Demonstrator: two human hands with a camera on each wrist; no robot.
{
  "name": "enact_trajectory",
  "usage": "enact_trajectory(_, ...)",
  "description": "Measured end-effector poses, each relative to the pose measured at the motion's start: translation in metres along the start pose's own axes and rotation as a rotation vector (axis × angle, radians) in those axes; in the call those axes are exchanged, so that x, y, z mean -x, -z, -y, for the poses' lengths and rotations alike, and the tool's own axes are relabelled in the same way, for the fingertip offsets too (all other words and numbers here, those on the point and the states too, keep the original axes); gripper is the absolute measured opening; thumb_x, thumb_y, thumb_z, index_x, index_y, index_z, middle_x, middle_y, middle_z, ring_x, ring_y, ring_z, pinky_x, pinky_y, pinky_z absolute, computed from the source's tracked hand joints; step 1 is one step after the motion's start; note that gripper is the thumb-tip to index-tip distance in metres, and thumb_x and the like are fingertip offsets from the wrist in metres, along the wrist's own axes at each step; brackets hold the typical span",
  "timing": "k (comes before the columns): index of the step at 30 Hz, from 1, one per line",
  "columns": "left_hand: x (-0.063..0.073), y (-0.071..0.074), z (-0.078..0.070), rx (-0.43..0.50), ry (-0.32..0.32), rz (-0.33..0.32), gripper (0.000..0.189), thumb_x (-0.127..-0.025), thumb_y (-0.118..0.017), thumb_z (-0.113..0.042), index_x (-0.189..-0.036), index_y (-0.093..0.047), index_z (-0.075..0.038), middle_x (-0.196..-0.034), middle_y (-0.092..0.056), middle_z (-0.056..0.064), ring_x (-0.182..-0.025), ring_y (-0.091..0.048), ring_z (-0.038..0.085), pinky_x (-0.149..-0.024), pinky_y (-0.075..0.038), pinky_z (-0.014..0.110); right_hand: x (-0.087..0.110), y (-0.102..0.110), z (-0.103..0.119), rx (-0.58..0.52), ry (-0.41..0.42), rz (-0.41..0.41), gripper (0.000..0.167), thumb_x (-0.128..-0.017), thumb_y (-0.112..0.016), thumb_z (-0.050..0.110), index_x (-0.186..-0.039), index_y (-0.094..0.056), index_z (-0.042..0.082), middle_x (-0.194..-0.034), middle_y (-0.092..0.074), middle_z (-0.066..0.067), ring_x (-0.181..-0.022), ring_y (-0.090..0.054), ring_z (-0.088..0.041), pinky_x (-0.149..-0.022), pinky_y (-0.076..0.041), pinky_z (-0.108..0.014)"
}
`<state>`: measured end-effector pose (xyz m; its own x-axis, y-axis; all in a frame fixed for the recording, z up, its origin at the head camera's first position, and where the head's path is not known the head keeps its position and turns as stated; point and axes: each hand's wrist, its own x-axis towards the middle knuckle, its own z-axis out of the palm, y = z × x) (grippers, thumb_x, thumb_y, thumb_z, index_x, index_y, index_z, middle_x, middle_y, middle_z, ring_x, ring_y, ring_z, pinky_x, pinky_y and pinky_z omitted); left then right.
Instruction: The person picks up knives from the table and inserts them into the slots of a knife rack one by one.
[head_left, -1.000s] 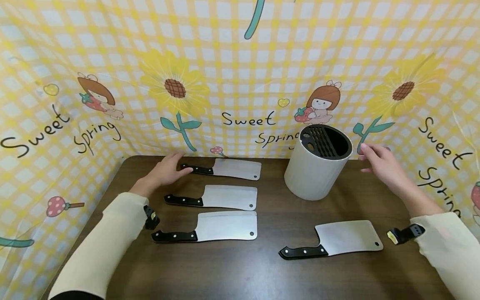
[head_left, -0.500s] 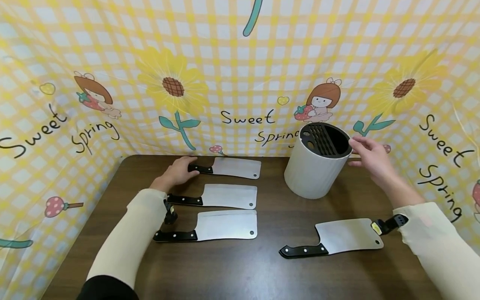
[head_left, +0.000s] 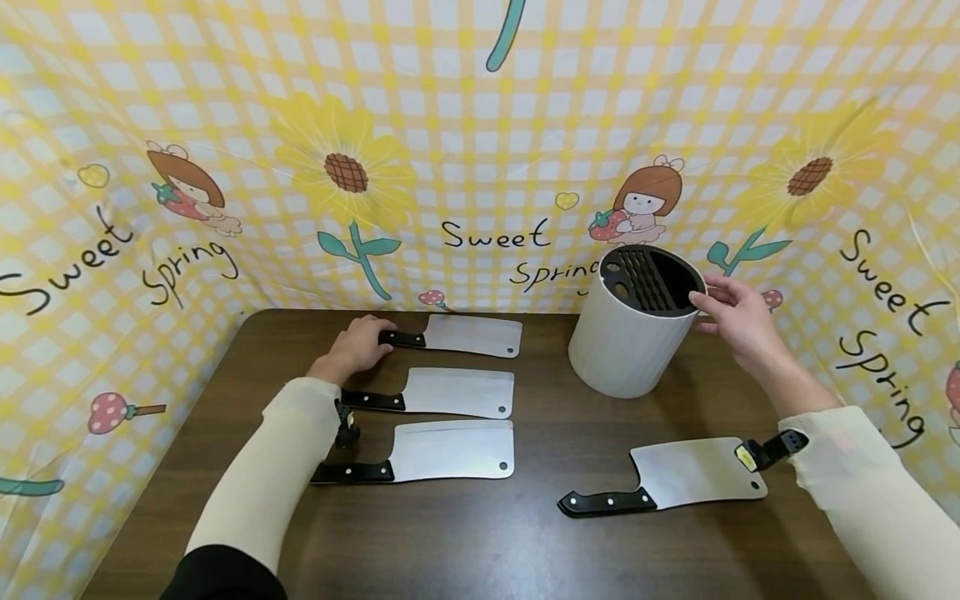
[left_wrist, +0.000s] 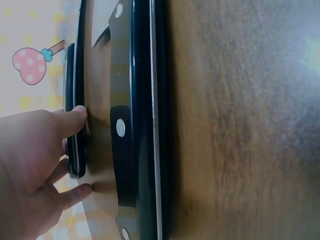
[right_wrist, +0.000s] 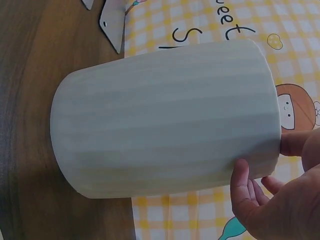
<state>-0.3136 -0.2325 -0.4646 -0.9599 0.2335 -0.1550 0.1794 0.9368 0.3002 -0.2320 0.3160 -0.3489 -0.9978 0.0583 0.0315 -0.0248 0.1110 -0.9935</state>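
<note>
At the table's back left, my left hand (head_left: 358, 343) grips the black handle of the farthest cleaver (head_left: 476, 336), which lies flat with its blade pointing right. In the left wrist view, thumb and fingers are on either side of that handle (left_wrist: 72, 125). My right hand (head_left: 742, 321) holds the rim of the white knife block (head_left: 626, 350), its thumb over the edge into the wide opening. The ribbed side of the block (right_wrist: 165, 120) fills the right wrist view, with fingertips against its upper end. The block stands upright, with slots in its black top.
Two more cleavers, a middle one (head_left: 461, 393) and a nearer one (head_left: 453, 452), lie parallel below the first. Another cleaver (head_left: 697, 472) lies front right, under the right wrist camera. A checked cloth (head_left: 480, 167) rises behind the brown table (head_left: 450, 542).
My left hand has moved right and taken hold of the farthest cleaver's handle. My right hand has moved left from beside the knife block onto its rim. The cleavers have not moved.
</note>
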Motion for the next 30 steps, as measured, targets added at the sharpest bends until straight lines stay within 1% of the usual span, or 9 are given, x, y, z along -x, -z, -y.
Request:
enact_trajectory(2, 0.000, 0.000, 0.000, -0.005, -0.004, -0.008, 0.041, -0.103, -0.060, -0.015, -0.143, -0.056, -0.005, -0.147, -0.046, 0.027, -0.138, -0.037, 0.048, -0.105, -0.037, 0.068, 0.000, 0.000, 0.000, -0.002, 0.002, 0.000, 0.022, -0.100, -0.066, 0.014, -0.118, -0.053, 0.016, -0.099, -0.061, 0.012, -0.083, -0.063, 0.003, -0.065, -0.056, -0.018)
enact_trajectory(6, 0.001, 0.001, 0.000, -0.003, -0.006, -0.017, 0.037, -0.102, -0.062, -0.013, -0.139, -0.059, -0.006, -0.142, -0.048, 0.026, -0.136, -0.040, 0.048, -0.105, -0.038, 0.066, 0.000, 0.001, 0.000, 0.026, -0.005, 0.000, 0.024, -0.101, -0.065, 0.014, -0.121, -0.053, 0.014, -0.100, -0.059, 0.012, -0.084, -0.062, 0.002, -0.066, -0.056, -0.018)
enact_trajectory(9, 0.001, 0.001, 0.001, 0.004, -0.006, -0.023, 0.036, -0.101, -0.064, -0.012, -0.136, -0.062, -0.006, -0.139, -0.051, 0.025, -0.134, -0.041, 0.047, -0.105, -0.039, 0.065, -0.001, 0.001, 0.000, 0.024, -0.004, 0.001, 0.025, -0.101, -0.065, 0.013, -0.123, -0.053, 0.012, -0.100, -0.059, 0.013, -0.084, -0.062, 0.002, -0.066, -0.057, -0.018)
enact_trajectory(13, 0.000, 0.001, 0.003, 0.008, -0.015, -0.038, 0.034, -0.100, -0.066, -0.012, -0.134, -0.064, -0.006, -0.136, -0.053, 0.024, -0.133, -0.043, 0.047, -0.105, -0.039, 0.064, -0.001, 0.001, 0.000, -0.008, 0.002, -0.002, 0.024, -0.100, -0.066, 0.013, -0.120, -0.054, 0.014, -0.099, -0.060, 0.012, -0.083, -0.062, 0.001, -0.065, -0.056, -0.018)
enact_trajectory(17, -0.001, -0.001, 0.006, 0.012, -0.032, -0.049, 0.034, -0.100, -0.067, -0.012, -0.133, -0.065, -0.006, -0.134, -0.056, 0.022, -0.133, -0.044, 0.046, -0.107, -0.039, 0.063, -0.001, 0.001, 0.000, -0.024, -0.004, -0.001, 0.024, -0.100, -0.066, 0.012, -0.121, -0.054, 0.013, -0.098, -0.061, 0.012, -0.083, -0.062, 0.001, -0.064, -0.057, -0.019)
enact_trajectory(19, -0.002, -0.001, 0.007, 0.009, -0.042, -0.052, 0.033, -0.099, -0.067, -0.012, -0.132, -0.066, -0.006, -0.133, -0.057, 0.022, -0.132, -0.045, 0.046, -0.107, -0.039, 0.062, -0.002, 0.001, 0.000, -0.019, -0.009, 0.000, 0.026, -0.100, -0.065, 0.012, -0.123, -0.053, 0.011, -0.097, -0.061, 0.012, -0.083, -0.062, 0.001, -0.065, -0.057, -0.019)
enact_trajectory(22, -0.001, -0.001, 0.008, 0.005, -0.063, -0.050, 0.032, -0.098, -0.068, -0.010, -0.130, -0.067, -0.004, -0.132, -0.058, 0.022, -0.131, -0.045, 0.046, -0.108, -0.039, 0.061, -0.002, 0.000, 0.000, 0.016, -0.015, 0.000, 0.031, -0.101, -0.064, 0.012, -0.129, -0.051, 0.008, -0.098, -0.059, 0.013, -0.084, -0.062, 0.001, -0.067, -0.058, -0.020)
enact_trajectory(26, 0.000, 0.001, 0.010, 0.006, -0.100, -0.036, 0.032, -0.097, -0.067, -0.003, -0.129, -0.067, -0.002, -0.132, -0.058, 0.024, -0.131, -0.044, 0.047, -0.110, -0.036, 0.060, -0.002, 0.000, 0.000, 0.057, -0.025, 0.000, 0.039, -0.102, -0.063, 0.013, -0.136, -0.047, 0.003, -0.101, -0.058, 0.013, -0.085, -0.061, 0.002, -0.068, -0.058, -0.021)
enact_trajectory(30, 0.002, 0.002, 0.013, 0.006, -0.141, -0.021, 0.034, -0.094, -0.064, 0.005, -0.128, -0.066, 0.000, -0.131, -0.060, 0.024, -0.131, -0.045, 0.046, -0.112, -0.034, 0.060, -0.002, 0.000, -0.001, 0.047, -0.041, -0.001, 0.044, -0.102, -0.063, 0.014, -0.139, -0.045, 0.000, -0.104, -0.057, 0.010, -0.085, -0.061, 0.002, -0.069, -0.058, -0.021)
